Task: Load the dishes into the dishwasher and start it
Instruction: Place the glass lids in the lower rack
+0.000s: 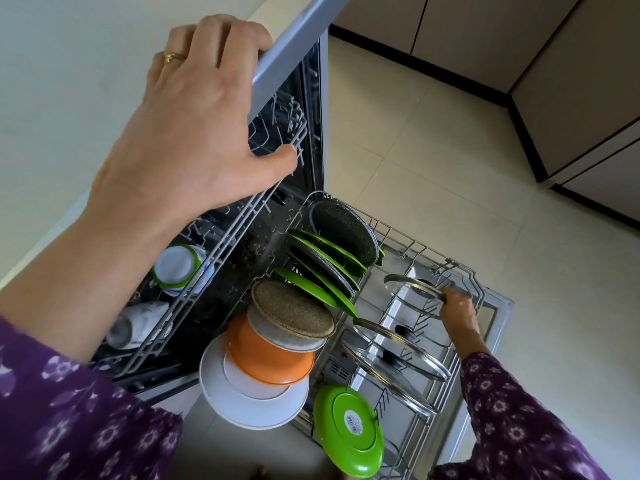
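The dishwasher stands open with its lower rack (460,271) pulled out over the dropped door. My right hand (457,308) grips the rim of a glass lid (414,287) standing at the rack's far end. Two more glass lids (398,351) lean in the rack nearer me. Green plates (325,268), a dark speckled pan (343,233), an orange bowl (273,358), a white plate (249,400) and a green dish (349,427) fill the rack's left and near side. My left hand (194,123) rests on the countertop edge (287,53) above the upper rack (221,237).
The upper rack holds a green-rimmed white bowl (178,266) and a white cup (138,323). Beige tiled floor (467,161) lies to the right of the dishwasher. Cabinets with dark plinths (519,109) run along the far and right sides.
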Tool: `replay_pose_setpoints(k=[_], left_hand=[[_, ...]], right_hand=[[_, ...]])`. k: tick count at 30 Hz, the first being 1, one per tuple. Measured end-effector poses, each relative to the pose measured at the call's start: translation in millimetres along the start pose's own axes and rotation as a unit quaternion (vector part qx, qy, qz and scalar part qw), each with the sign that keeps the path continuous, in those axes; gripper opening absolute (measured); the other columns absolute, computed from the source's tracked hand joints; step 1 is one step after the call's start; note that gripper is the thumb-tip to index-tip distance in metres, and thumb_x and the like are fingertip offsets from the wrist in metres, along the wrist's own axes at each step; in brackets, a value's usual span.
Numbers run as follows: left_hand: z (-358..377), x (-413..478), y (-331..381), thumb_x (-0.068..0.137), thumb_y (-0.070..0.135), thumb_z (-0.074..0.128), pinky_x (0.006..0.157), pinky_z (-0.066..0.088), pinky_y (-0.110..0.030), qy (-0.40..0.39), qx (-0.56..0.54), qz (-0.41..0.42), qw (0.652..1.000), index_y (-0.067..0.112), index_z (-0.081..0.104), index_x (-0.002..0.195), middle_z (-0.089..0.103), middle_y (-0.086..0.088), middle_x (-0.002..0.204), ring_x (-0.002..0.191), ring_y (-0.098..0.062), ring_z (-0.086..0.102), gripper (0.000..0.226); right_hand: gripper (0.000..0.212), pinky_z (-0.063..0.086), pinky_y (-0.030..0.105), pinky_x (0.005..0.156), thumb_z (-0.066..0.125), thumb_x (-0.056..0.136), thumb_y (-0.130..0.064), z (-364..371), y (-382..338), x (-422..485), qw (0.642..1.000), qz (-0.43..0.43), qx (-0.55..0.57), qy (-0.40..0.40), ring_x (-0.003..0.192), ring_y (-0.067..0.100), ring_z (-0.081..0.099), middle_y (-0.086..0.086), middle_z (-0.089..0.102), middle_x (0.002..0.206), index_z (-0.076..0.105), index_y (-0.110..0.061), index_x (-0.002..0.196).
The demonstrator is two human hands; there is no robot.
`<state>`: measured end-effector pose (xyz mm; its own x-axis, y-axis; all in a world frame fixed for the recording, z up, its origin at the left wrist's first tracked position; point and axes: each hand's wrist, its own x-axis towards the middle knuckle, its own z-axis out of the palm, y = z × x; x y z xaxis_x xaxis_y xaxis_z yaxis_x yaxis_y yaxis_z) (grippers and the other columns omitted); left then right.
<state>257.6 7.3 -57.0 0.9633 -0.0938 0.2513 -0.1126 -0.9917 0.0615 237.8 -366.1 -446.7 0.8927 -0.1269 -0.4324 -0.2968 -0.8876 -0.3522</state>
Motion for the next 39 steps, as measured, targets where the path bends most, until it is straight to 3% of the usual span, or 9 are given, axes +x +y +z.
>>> replay_pose_setpoints(k=[6, 13, 17, 23, 27, 30, 32, 36, 39], left_hand=[[0.5, 0.5, -2.6, 0.067, 0.048, 0.063, 0.100, 0.031, -0.046, 0.014, 0.004, 0.009, 1.000, 0.006, 0.038, 0.132, 0.041, -0.017, 0.127, 0.119, -0.035, 0.036, 0.081], [-2.0, 0.0, -1.8, 0.070, 0.046, 0.068, 0.101, 0.033, -0.044, 0.019, -0.002, 0.021, 1.000, 0.005, 0.037, 0.132, 0.041, -0.015, 0.128, 0.119, -0.033, 0.038, 0.080], [-5.2, 1.6, -2.3, 0.072, 0.046, 0.067, 0.102, 0.038, -0.042, 0.018, -0.033, 0.018, 0.999, 0.006, 0.039, 0.129, 0.043, -0.012, 0.126, 0.117, -0.029, 0.042, 0.074], [-41.4, -31.6, -8.7, 0.083, 0.022, 0.065, 0.088, 0.045, -0.027, 0.040, -0.244, -0.063, 0.967, 0.006, 0.050, 0.121, 0.050, -0.007, 0.112, 0.092, -0.015, 0.047, 0.044], [-82.7, -103.3, -36.2, 0.084, 0.018, 0.064, 0.096, 0.039, -0.028, 0.039, -0.293, -0.130, 0.946, 0.006, 0.049, 0.126, 0.051, -0.011, 0.123, 0.110, -0.023, 0.053, 0.046], [-121.3, -171.9, -67.5, 0.084, 0.028, 0.057, 0.100, 0.037, -0.030, 0.046, -0.286, -0.170, 0.942, 0.008, 0.049, 0.127, 0.053, -0.009, 0.125, 0.118, -0.024, 0.050, 0.048], [-148.7, -227.3, -92.5, 0.083, 0.033, 0.054, 0.098, 0.038, -0.027, 0.057, -0.281, -0.195, 0.938, 0.011, 0.051, 0.125, 0.054, -0.004, 0.124, 0.116, -0.021, 0.051, 0.048], [-187.3, -347.2, -129.2, 0.084, 0.033, 0.054, 0.096, 0.023, -0.004, 0.053, -0.256, -0.245, 0.934, 0.018, 0.054, 0.120, 0.055, 0.006, 0.118, 0.112, -0.008, 0.048, 0.039], [-201.0, -426.8, -146.7, 0.081, 0.035, 0.052, 0.097, 0.027, -0.006, 0.048, -0.249, -0.266, 0.930, 0.021, 0.056, 0.114, 0.056, 0.010, 0.112, 0.107, -0.006, 0.051, 0.037]], right_hand=[[0.030, 0.057, 0.036, 0.072, 0.057, 0.085, 0.006, -8.2, -0.6, 6.7, 0.998, -0.001, -0.031, -0.058, 0.077, 0.022, 0.061, 0.016, 0.062, 0.096, 0.057, -0.005, 0.113], [0.046, 0.047, 0.038, 0.093, 0.060, 0.085, -0.003, -37.7, -46.2, -34.2, 0.999, 0.034, -0.037, -0.019, 0.112, 0.032, 0.049, 0.020, 0.049, 0.123, 0.041, -0.001, 0.128], [0.045, 0.048, 0.024, 0.088, 0.058, 0.090, -0.008, -78.6, -110.3, -75.9, 0.999, -0.026, -0.025, -0.012, 0.110, 0.024, 0.048, 0.016, 0.045, 0.131, 0.042, -0.004, 0.132], [0.035, 0.048, 0.037, 0.098, 0.057, 0.091, -0.014, -143.4, -223.9, -166.5, 0.987, -0.137, 0.072, 0.051, 0.108, 0.025, 0.058, 0.013, 0.053, 0.129, 0.053, -0.005, 0.124], [0.027, 0.040, 0.019, 0.090, 0.058, 0.090, -0.012, -184.7, -299.3, -245.5, 0.959, -0.232, 0.113, 0.117, 0.105, 0.022, 0.058, 0.010, 0.061, 0.117, 0.060, -0.004, 0.115], [0.024, 0.051, 0.028, 0.082, 0.059, 0.089, -0.014, -200.6, -358.5, -302.8, 0.932, -0.303, 0.143, 0.137, 0.087, 0.022, 0.062, 0.007, 0.063, 0.111, 0.061, -0.009, 0.112], [0.022, 0.051, 0.029, 0.081, 0.060, 0.088, -0.014, -202.7, -404.3, -342.3, 0.917, -0.348, 0.154, 0.117, 0.085, 0.018, 0.061, 0.003, 0.064, 0.108, 0.062, -0.011, 0.109], [0.021, 0.048, 0.032, 0.090, 0.063, 0.086, -0.015, -182.7, -497.6, -422.0, 0.898, -0.413, 0.149, 0.021, 0.093, 0.014, 0.059, 0.004, 0.066, 0.105, 0.065, -0.008, 0.106], [0.028, 0.044, 0.022, 0.086, 0.066, 0.085, -0.023, -151.5, -561.2, -486.5, 0.890, -0.429, 0.117, -0.102, 0.094, 0.017, 0.061, 0.006, 0.067, 0.101, 0.065, -0.006, 0.107]])
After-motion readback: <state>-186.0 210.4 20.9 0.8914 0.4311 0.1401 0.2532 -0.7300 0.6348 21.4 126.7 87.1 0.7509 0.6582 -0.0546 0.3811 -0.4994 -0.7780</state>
